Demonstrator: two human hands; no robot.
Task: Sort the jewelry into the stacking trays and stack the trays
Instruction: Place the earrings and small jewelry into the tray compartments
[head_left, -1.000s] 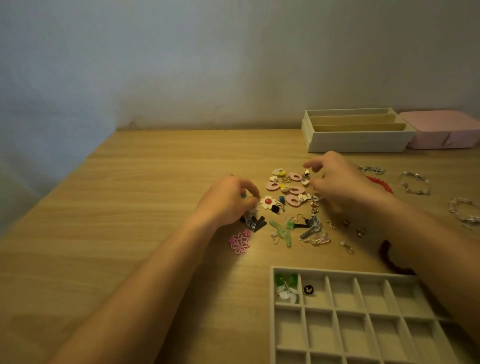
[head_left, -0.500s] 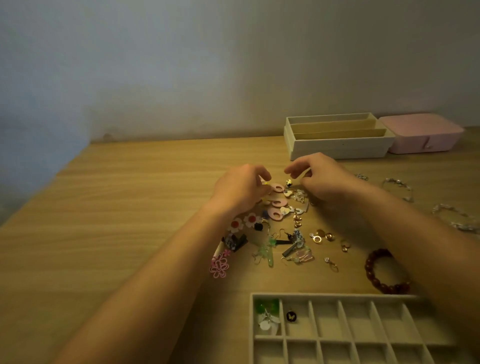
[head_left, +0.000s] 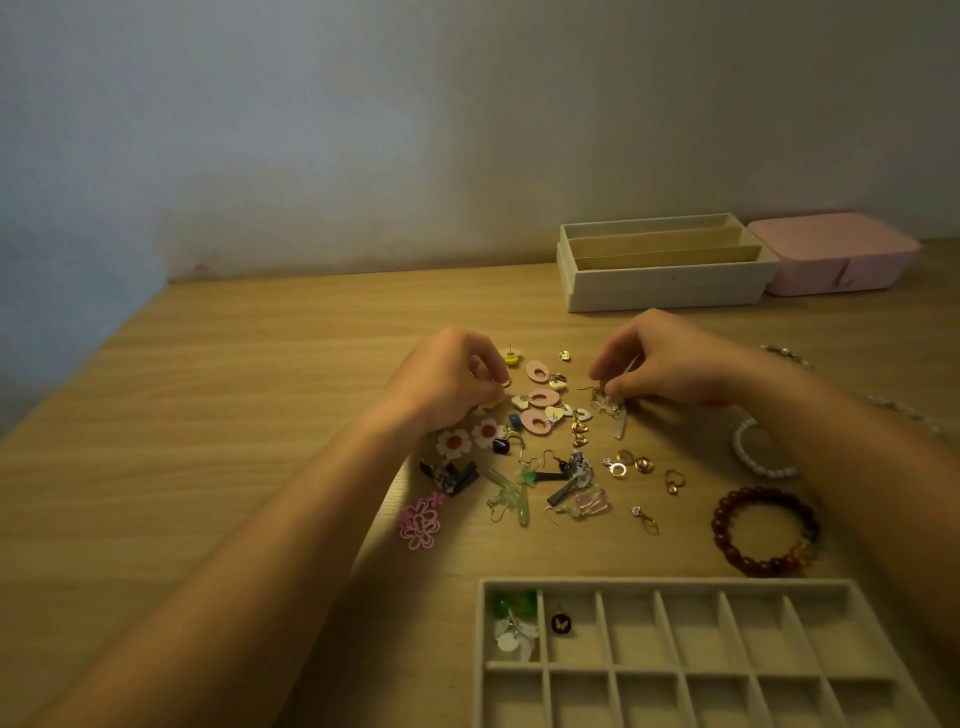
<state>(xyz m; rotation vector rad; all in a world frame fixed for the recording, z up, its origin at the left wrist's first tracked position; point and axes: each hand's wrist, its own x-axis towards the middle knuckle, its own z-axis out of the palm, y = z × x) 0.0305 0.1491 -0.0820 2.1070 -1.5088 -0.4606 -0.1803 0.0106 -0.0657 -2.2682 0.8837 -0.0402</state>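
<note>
Near tabletop (head_left: 234, 395) centre, r. hand (head_left: 670, 364) pinched clear drop earring (head_left: 613, 410), hanging toward near-edge grid tray (head_left: 675, 583); l. hand (head_left: 447, 379) curled, grip unclear.

You have the widest free room on the bare left half of the light wooden table (head_left: 234, 415). A narrow bare strip runs between the scattered pile of small earrings (head_left: 540, 415) and the beige felt compartment tray (head_left: 675, 584). On the right, the dark red beaded bracelet (head_left: 719, 527) and white pearl bracelet (head_left: 737, 447) crowd your path. At the back, the cream long-slot tray (head_left: 665, 291) and pink lidded box (head_left: 831, 260) stand in the way.
</note>
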